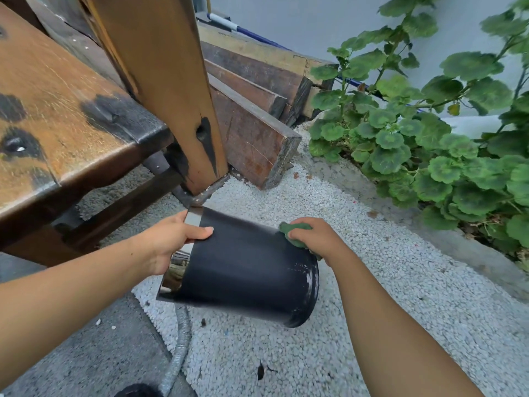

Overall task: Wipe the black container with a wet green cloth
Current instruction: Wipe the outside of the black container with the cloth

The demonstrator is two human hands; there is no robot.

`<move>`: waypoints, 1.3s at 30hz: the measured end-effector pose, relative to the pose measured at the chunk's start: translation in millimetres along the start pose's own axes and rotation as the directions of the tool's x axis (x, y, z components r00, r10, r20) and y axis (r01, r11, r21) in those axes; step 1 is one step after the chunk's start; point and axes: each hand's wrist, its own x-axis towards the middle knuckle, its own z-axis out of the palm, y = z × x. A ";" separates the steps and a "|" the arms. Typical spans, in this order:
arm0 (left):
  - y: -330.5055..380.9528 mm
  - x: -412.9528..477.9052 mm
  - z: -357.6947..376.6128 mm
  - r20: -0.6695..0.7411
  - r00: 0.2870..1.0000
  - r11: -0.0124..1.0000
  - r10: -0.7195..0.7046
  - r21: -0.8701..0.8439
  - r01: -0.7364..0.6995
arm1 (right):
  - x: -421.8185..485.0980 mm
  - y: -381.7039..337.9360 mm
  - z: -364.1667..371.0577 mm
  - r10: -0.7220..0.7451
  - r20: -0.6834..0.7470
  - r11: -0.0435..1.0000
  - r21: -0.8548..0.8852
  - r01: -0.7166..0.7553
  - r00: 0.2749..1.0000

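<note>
Left hand [169,239], head view: grips the open end of the black container [252,276]; the thumb lies flat on the black wall, and the other fingers pass over the edge and are hidden.
Right hand [315,236]: curled round the green cloth [289,230], pressing it against the container's upper wall near the base end.
Black container: held on its side between the two hands, open end at the left hand, base below the right hand; pale scuffs show near the base.
Green cloth: bunched, mostly covered by the right hand, with an edge showing ahead of the knuckles.
Shiny band [177,270]: runs round the container's open end, under the left hand.
Bench [57,110]: worn wood with dark patches, beyond and to the left of the left hand.
Wooden post [160,81]: upright, directly beyond the left hand.
Planks [252,133]: stacked on edge, beyond both hands.
Gravel [372,310]: white, beneath the container and the right forearm.
Hose [177,353]: grey, on the ground below the left forearm.
Plant [429,138]: round green leaves, beyond and to the right of the right hand.
</note>
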 end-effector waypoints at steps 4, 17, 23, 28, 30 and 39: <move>5.3 7.6 -1.5 -0.039 0.999 0.999 0.014 0.046 -0.013 | 2.6 -9.0 -0.9 0.011 0.022 0.998 -0.054 -0.010 1.000; 4.0 20.0 -7.1 0.000 0.996 0.994 0.085 0.063 -0.085 | -66.9 29.4 35.0 -0.169 -0.260 0.986 -0.038 0.165 0.951; 2.4 22.7 -6.7 0.052 0.992 0.988 0.118 0.097 -0.123 | -97.8 48.8 59.9 -0.173 -0.400 0.983 -0.015 0.183 0.900; 5.4 23.6 -3.4 0.066 0.989 0.982 0.130 0.129 -0.137 | -120.6 60.5 80.3 -0.196 -0.492 0.974 0.002 0.226 0.848; 5.6 22.8 -3.5 0.053 0.991 0.984 0.124 0.119 -0.130 | -129.6 64.2 90.3 -0.195 -0.508 0.974 -0.004 0.225 0.839; 15.8 21.3 -12.0 -0.042 0.996 0.989 0.078 0.131 -0.072 | -116.0 31.2 58.7 -0.164 -0.395 0.984 -0.003 0.178 0.904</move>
